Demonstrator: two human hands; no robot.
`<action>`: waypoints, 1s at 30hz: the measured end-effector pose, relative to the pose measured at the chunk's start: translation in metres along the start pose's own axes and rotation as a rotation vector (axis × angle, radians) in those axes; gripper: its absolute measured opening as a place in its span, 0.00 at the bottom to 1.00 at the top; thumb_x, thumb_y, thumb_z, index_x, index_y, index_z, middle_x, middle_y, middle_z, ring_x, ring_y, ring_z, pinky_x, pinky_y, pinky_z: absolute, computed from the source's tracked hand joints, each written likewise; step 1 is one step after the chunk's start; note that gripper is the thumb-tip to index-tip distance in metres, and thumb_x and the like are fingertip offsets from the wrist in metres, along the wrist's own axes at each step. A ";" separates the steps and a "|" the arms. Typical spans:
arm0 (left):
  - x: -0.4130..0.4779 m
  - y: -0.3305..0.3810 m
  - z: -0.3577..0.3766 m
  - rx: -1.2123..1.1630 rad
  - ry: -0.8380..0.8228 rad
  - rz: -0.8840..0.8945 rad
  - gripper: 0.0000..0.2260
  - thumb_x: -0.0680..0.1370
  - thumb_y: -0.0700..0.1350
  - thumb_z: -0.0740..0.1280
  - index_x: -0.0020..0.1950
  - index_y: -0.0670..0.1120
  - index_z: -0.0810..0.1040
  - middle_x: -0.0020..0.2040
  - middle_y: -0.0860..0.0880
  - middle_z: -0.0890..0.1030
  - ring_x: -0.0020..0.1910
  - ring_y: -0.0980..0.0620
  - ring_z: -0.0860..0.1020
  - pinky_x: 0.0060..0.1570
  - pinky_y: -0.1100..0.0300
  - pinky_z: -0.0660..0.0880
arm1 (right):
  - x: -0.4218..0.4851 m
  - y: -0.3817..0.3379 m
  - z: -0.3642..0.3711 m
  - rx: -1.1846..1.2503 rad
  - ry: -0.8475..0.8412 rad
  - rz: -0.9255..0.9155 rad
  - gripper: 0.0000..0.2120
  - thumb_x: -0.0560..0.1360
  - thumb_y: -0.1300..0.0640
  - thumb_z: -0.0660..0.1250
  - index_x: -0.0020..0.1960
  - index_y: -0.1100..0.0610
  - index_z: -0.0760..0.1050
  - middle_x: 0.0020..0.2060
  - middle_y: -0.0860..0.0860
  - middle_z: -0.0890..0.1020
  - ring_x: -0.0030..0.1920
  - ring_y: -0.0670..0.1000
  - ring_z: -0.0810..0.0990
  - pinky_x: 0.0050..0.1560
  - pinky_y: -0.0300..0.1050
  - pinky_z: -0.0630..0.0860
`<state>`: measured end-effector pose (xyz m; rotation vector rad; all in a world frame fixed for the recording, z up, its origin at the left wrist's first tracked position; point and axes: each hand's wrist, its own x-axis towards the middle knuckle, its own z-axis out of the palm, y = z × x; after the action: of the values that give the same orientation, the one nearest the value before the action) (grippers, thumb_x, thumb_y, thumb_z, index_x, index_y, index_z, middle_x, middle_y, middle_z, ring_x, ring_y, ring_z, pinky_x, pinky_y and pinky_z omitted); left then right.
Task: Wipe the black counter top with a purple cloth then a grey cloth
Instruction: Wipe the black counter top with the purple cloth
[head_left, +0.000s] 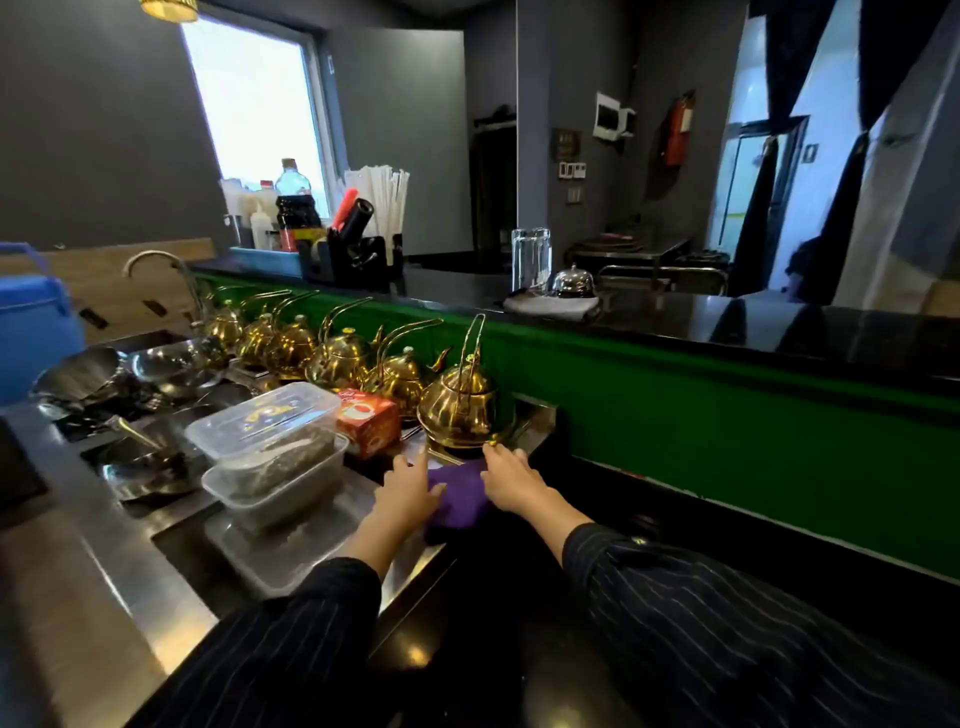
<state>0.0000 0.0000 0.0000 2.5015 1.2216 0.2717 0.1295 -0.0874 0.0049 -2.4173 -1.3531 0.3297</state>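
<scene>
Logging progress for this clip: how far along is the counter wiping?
Nothing looks finished. In hand: both the left hand and right hand press the purple cloth on the black counter. Left: the grey cloth lies folded on the upper ledge, unused.
</scene>
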 end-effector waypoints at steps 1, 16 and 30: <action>0.002 0.000 0.004 -0.052 -0.007 0.002 0.30 0.78 0.50 0.63 0.76 0.45 0.55 0.68 0.35 0.65 0.66 0.35 0.68 0.66 0.47 0.66 | 0.001 0.000 0.005 -0.024 -0.040 0.018 0.26 0.82 0.57 0.53 0.78 0.58 0.53 0.77 0.56 0.57 0.76 0.61 0.53 0.70 0.65 0.61; 0.020 0.037 0.006 -0.377 0.161 -0.033 0.08 0.68 0.35 0.66 0.45 0.43 0.77 0.45 0.45 0.77 0.50 0.45 0.77 0.42 0.57 0.69 | 0.007 0.022 0.013 0.062 0.129 0.032 0.12 0.74 0.58 0.63 0.56 0.59 0.74 0.61 0.57 0.71 0.67 0.59 0.63 0.65 0.59 0.66; 0.012 0.290 -0.006 -0.352 0.185 0.821 0.15 0.64 0.41 0.78 0.36 0.46 0.71 0.42 0.47 0.68 0.39 0.49 0.70 0.40 0.60 0.65 | -0.129 0.190 -0.230 -0.017 0.475 0.073 0.04 0.70 0.64 0.56 0.38 0.56 0.66 0.34 0.56 0.76 0.36 0.60 0.74 0.35 0.50 0.66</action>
<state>0.2154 -0.1550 0.1171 2.5451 0.0995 0.8425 0.2943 -0.3323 0.1406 -2.3559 -1.0577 -0.2299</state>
